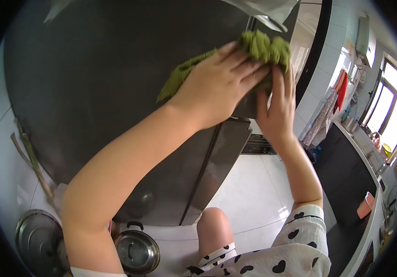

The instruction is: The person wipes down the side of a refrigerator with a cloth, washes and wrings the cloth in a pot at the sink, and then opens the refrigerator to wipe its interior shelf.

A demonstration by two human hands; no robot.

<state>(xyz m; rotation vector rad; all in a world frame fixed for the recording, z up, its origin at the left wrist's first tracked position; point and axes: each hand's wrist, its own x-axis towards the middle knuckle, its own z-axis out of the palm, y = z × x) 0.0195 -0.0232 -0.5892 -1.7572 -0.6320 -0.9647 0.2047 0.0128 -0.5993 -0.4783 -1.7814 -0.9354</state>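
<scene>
A green cloth lies bunched against the dark front of a fridge-like cabinet, one end trailing out to the left. My left hand presses on the cloth from above, its fingers over the folds. On the right side my right hand grips the bunched part with its fingertips, partly hidden by the cloth and slightly blurred. Both hands are close together near the cabinet's right edge.
White plastic hangs at the top. Below left stand a lidded pot and a large round metal lid, beside long stalks. At right a counter runs under a window, with a pink container.
</scene>
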